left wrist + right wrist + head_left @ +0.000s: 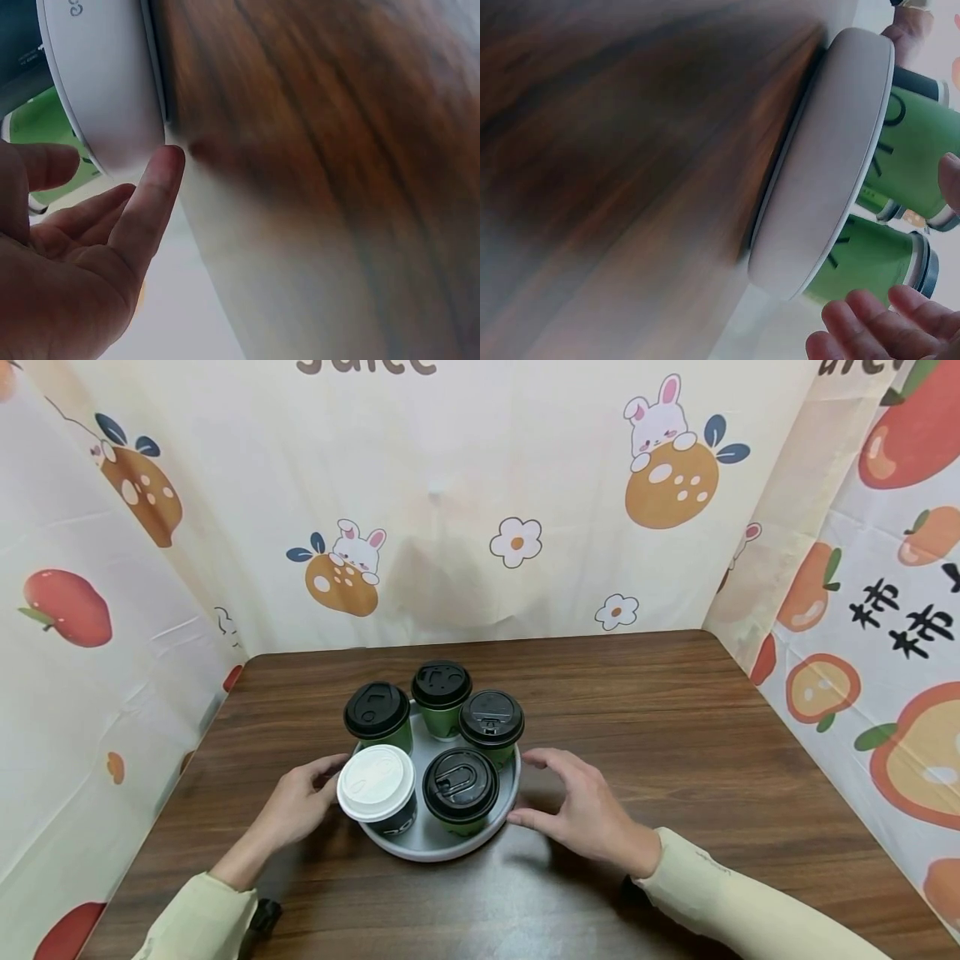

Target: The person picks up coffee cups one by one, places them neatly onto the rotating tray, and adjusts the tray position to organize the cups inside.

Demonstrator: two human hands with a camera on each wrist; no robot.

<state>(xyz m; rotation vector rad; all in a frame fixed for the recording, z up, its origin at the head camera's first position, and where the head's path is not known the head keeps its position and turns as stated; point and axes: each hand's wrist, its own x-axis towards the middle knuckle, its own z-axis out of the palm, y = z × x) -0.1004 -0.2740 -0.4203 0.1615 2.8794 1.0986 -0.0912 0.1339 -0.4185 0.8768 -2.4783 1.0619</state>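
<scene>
A round grey tray (pixel 427 853) with a thick rim sits on the table and carries several lidded paper cups. One dark cup has a white lid (pixel 377 782) and stands at the front left; the green ones, such as the front cup (pixel 461 785) and the right cup (pixel 492 720), wear black lids. At the left rim is my left hand (pixel 303 797), one fingertip (pixel 171 155) right at the tray's side wall. My right hand (pixel 581 810) curves loosely beside the right rim, its spread fingers (pixel 851 330) near a green cup (pixel 862 259). Neither hand grips anything.
The brown wood-grain table (pixel 660 743) extends around the tray, more widely to the right. Behind it hangs a printed cloth (pixel 465 468) with rabbits and fruit, and similar cloths line the left side (pixel 67 718) and right side (pixel 885 685).
</scene>
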